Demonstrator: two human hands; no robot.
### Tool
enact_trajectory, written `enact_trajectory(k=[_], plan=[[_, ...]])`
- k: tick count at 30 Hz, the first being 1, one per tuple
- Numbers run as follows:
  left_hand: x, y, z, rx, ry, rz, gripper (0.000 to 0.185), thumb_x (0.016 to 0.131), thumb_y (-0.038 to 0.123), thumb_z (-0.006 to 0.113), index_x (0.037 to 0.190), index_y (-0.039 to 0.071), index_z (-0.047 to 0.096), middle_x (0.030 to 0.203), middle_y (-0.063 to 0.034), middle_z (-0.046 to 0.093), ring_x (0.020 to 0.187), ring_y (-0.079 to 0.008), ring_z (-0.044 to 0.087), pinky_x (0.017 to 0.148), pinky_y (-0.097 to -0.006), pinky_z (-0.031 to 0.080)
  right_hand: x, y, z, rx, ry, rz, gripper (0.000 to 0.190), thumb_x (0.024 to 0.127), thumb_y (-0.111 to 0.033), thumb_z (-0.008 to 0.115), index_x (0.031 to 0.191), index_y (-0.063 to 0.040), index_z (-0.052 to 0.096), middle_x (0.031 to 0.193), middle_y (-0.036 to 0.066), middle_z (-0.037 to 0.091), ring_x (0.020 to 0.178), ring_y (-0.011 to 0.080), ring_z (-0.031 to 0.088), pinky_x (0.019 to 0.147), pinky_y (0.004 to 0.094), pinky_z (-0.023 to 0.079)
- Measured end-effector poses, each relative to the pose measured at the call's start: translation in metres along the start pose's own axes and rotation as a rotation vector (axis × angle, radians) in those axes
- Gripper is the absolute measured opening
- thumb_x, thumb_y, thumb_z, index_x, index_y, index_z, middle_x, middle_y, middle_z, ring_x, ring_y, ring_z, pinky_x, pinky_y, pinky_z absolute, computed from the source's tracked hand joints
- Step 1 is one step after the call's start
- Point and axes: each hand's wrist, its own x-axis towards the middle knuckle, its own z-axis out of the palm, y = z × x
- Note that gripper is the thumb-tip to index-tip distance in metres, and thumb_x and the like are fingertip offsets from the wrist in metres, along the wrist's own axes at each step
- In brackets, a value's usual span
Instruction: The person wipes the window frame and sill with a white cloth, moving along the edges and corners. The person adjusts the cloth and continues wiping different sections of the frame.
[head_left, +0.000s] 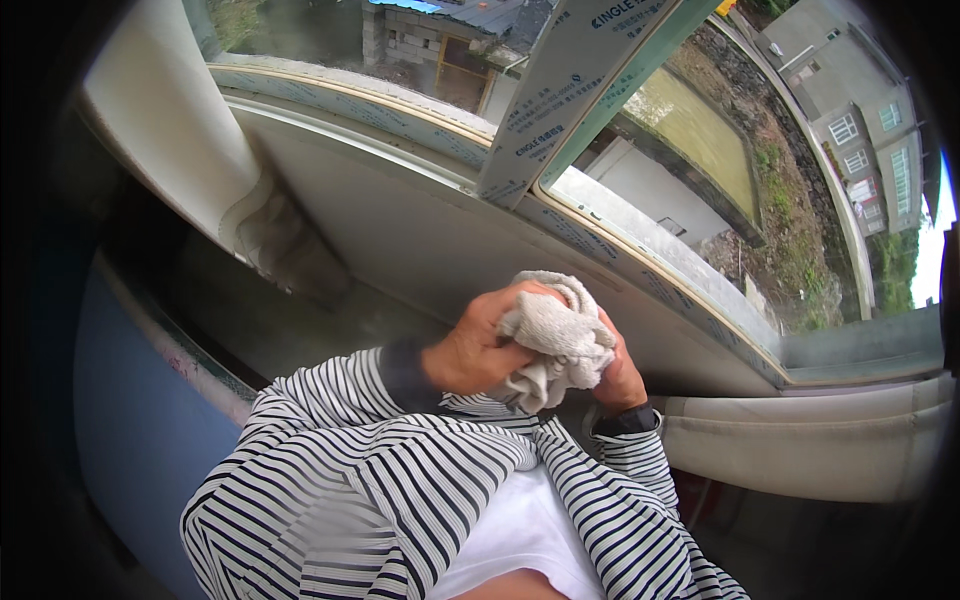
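Note:
A crumpled off-white cloth (559, 330) is bunched up between my two hands, in front of my chest. My left hand (476, 345) grips it from the left, with the thumb lying across the folds. On the other side my right hand (621, 375) clasps it, and most of those fingers are hidden behind the cloth. Beyond the hands runs a window frame (517, 154) whose protective film bears printed writing. Both hands are below the frame's lower rail and apart from the glass.
A pale curtain (172, 112) hangs at the left, and another curtain (802, 442) is at the right. Below the window is a plain wall (390, 232). A blue surface with a patterned edge (150, 420) lies to my left. Buildings (855, 120) stand outside.

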Motion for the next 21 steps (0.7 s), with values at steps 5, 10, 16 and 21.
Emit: enact_trajectory(k=[5, 10, 16, 21], plan=[[-0.015, 0.004, -0.051, -0.094, -0.01, -0.321, 0.033, 0.08, 0.002, 0.056, 0.111, -0.004, 0.063, 0.111, -0.0131, 0.065, 0.103, -0.0198, 0.062, 0.094, -0.0328, 0.047, -0.004, 0.034, -0.014, 0.074, 0.061, 0.02, 0.062, 0.095, -0.041, 0.058, 0.136, 0.004, 0.048, 0.125, 0.016, 0.06, 0.109, 0.0234, 0.063, 0.092, 0.0354, 0.05], [-0.036, -0.003, -0.088, -0.161, 0.067, -0.396, 0.034, 0.079, 0.01, 0.062, 0.11, -0.003, 0.058, 0.107, -0.0139, 0.065, 0.098, -0.0204, 0.063, 0.091, -0.0339, 0.049, 0.007, 0.023, -0.003, -0.244, 0.048, 0.093, 0.047, 0.095, -0.027, 0.061, 0.133, 0.0, 0.053, 0.115, 0.013, 0.064, 0.099, 0.0199, 0.066, 0.084, 0.0305, 0.052], [-0.049, -0.022, -0.084, -0.268, 0.214, -0.389, 0.044, 0.088, 0.039, 0.061, 0.11, 0.002, 0.051, 0.097, -0.011, 0.057, 0.094, -0.0249, 0.058, 0.083, -0.0383, 0.051, 0.024, 0.039, 0.004, -0.334, 0.094, 0.069, 0.047, 0.09, -0.004, 0.065, 0.135, -0.002, 0.052, 0.104, 0.007, 0.065, 0.08, 0.0072, 0.058, 0.07, 0.0221, 0.051], [-0.051, -0.02, -0.072, -0.452, 0.123, -0.377, 0.044, 0.096, 0.028, 0.053, 0.126, -0.004, 0.047, 0.116, -0.014, 0.058, 0.108, -0.0243, 0.059, 0.095, -0.0357, 0.048, 0.034, 0.061, 0.008, -0.306, -0.006, -0.068, 0.029, 0.088, -0.001, 0.065, 0.117, 0.0, 0.066, 0.088, 0.0, 0.067, 0.075, 0.0034, 0.056, 0.068, 0.0205, 0.048]])
